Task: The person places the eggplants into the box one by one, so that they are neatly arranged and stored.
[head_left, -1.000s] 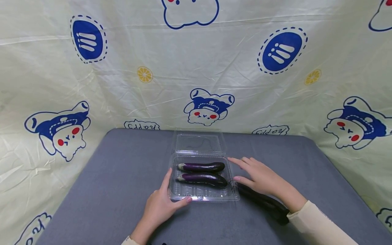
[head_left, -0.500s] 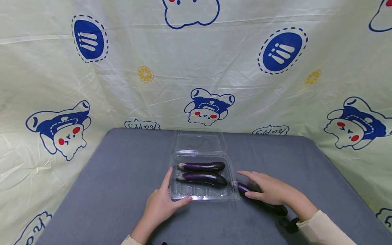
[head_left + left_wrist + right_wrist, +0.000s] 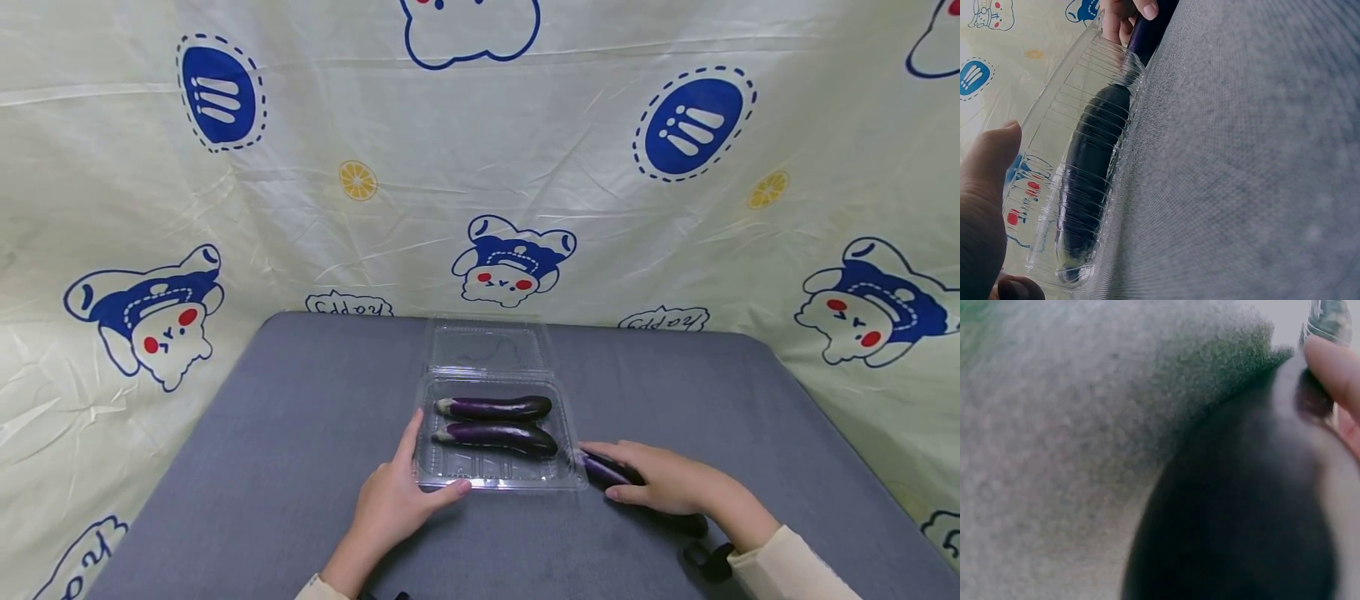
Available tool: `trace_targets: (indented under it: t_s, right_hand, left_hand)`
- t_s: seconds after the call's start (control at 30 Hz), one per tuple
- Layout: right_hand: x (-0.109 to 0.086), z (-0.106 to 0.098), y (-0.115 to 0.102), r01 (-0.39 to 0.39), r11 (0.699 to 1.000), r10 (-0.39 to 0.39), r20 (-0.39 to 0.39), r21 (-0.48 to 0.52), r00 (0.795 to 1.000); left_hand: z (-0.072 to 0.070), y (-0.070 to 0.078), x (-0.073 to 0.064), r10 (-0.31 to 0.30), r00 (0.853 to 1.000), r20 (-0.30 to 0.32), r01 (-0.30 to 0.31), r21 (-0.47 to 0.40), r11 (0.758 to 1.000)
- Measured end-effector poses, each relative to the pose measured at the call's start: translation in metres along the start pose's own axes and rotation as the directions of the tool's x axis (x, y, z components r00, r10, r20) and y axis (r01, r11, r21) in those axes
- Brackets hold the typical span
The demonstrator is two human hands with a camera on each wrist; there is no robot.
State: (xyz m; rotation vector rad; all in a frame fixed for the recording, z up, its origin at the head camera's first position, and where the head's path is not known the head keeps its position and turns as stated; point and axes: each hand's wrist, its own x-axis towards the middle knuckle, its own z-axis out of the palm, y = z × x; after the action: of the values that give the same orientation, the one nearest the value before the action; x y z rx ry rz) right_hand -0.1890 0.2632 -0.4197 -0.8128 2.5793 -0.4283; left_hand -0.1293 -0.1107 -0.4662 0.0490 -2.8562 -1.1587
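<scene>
Two dark purple eggplants, a far one and a near one, lie side by side in a clear plastic container. My left hand grips the container's near left corner, thumb along the front rim and fingers at the left side. Right of the container, a third eggplant lies slanting on the table. Over it is my right hand, gripping it between the thumb on the near side and the fingers on the far side. In the right wrist view this eggplant fills the foreground beside the thumb.
The container's clear lid lies folded back behind it. Grey cloth covers the table, and a printed curtain hangs along its back edge. A black strap-like piece shows by the right sleeve.
My right hand has moved from the container's right rim down and right onto the third eggplant, closing its thumb and fingers around it. The left hand and container have stayed put.
</scene>
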Motion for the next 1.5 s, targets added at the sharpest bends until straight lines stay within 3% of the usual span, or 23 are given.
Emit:
trace_targets:
  t_s: [0.27,0.53,0.77,1.07,1.5]
  right_hand:
    - [-0.005,-0.005,0.009,0.007,1.0,-0.007,-0.061,-0.006,0.998]
    - [-0.006,-0.029,0.015,-0.049,0.999,0.045,-0.189,-0.019,0.981]
    - [0.002,-0.044,-0.003,0.003,0.997,-0.024,-0.258,-0.08,0.966]
    - [0.029,-0.049,-0.046,0.074,0.984,-0.11,-0.225,-0.165,0.968]
    - [0.068,-0.033,-0.09,0.208,0.909,-0.265,-0.115,-0.36,0.957]
  left_hand:
    - [0.0,-0.001,0.0,0.005,1.0,-0.004,-0.005,-0.009,1.0]
    - [0.0,-0.002,0.001,0.012,1.0,-0.005,-0.012,-0.005,1.0]
    - [0.0,-0.002,0.001,0.015,1.0,-0.003,-0.015,0.003,1.0]
    - [0.0,-0.002,0.0,0.013,1.0,-0.007,-0.013,0.003,1.0]
    - [0.0,-0.001,0.0,0.004,1.0,0.011,-0.004,0.018,1.0]
